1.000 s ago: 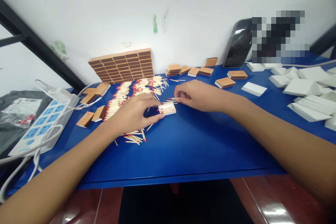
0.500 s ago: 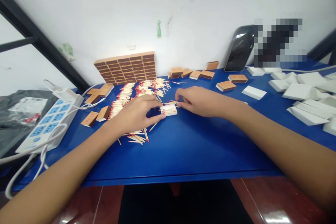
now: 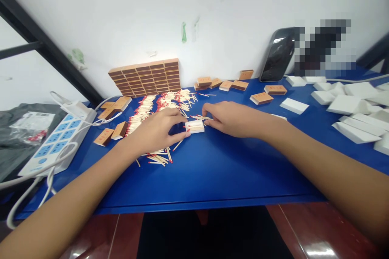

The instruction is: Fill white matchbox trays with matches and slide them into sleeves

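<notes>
Left hand (image 3: 158, 131): curled, with thumb and fingertips pinching the left end of the white tray (image 3: 195, 126).
Right hand (image 3: 234, 119): fingertips drawn together on a few matches (image 3: 199, 117) at the tray's far rim; palm down, wrist low over the desk (image 3: 219, 178).
Tray position: about mid-desk, well back from the front edge and flat on the surface. It holds some matches, heads to the left.
Risk 1: the tray looks light and thin-walled. A sideways push from the right hand could tip it or slide it out of the left pinch and spill its contents.
Risk 2: the pinched matches lie partly across the rim. If released askew, they probably land crossed or fall outside.
Risk 3: scattered matches (image 3: 158, 158) lie under the left wrist, so a drag of the forearm could sweep them toward the front edge.
Risk 4: the red heads in the big match pile (image 3: 152, 105) are close-packed. Hard rubbing there seems unwise.
Surface: blue, smooth, matte.
- Back edge: stacked matchboxes (image 3: 146, 77) against the wall.
- Around the pile: loose brown boxes (image 3: 261, 98).
- Right side: white sleeves (image 3: 349, 105).
- Left edge: power strip (image 3: 51, 145) with white cable.
Room: white wall (image 3: 121, 8), scuffed, with green marks. A dark frame bar (image 3: 45, 48) runs along the left. A dark glossy object (image 3: 278, 54) leans at the back right.
</notes>
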{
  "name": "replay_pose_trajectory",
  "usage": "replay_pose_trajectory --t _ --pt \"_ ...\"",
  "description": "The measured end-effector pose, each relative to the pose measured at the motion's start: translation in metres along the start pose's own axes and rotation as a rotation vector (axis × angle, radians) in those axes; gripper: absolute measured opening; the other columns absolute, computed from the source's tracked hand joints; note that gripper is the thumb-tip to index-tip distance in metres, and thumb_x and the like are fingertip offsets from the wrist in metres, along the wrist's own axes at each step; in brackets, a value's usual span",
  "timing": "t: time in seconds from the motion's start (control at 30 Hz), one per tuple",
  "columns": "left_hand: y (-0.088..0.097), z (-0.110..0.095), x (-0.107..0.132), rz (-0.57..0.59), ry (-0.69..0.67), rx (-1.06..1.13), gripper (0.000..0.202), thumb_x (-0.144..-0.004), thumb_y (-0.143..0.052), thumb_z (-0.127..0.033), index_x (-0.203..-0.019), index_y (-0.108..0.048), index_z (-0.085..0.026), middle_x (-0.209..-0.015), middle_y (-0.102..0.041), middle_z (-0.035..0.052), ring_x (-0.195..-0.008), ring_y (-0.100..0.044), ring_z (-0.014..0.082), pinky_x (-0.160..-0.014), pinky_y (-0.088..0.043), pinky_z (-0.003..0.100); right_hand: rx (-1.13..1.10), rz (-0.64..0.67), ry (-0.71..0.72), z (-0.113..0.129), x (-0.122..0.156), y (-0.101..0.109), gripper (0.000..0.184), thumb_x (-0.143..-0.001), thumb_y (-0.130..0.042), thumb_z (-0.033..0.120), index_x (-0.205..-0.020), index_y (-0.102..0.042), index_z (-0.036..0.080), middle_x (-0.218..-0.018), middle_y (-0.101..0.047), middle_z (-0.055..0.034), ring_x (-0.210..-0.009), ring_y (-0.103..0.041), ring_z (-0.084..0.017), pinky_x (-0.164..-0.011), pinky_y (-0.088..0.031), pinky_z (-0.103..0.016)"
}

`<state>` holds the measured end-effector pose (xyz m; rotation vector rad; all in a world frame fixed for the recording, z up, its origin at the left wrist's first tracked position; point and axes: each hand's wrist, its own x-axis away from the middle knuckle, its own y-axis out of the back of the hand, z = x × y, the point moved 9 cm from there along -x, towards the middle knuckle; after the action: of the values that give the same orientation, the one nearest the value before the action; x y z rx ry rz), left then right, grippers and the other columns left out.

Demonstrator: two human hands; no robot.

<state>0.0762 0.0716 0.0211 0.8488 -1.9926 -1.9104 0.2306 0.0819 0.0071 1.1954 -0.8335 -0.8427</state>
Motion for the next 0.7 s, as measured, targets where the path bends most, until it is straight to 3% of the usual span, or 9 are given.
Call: replay_pose_trajectory --t 0.7 --pt "0.0013 0.0016 0.0005 -0.004 0.005 -0.025 0.041 -0.106 -0.063 -0.051 -0.125 -0.076 -0.017 -0.115 -0.071 0.0118 -0.107 -0.068 0.0277 -0.093 -0.054 0.042 -0.067 0.003 0.007 0.0032 -0.0004 -0.0002 0.028 -0.106 -0.053 0.037 -0.128 -0.063 0.021 -0.1 -0.077 -0.0106 -0.084 -0.066 -0.026 -0.068 -0.036 -0.034"
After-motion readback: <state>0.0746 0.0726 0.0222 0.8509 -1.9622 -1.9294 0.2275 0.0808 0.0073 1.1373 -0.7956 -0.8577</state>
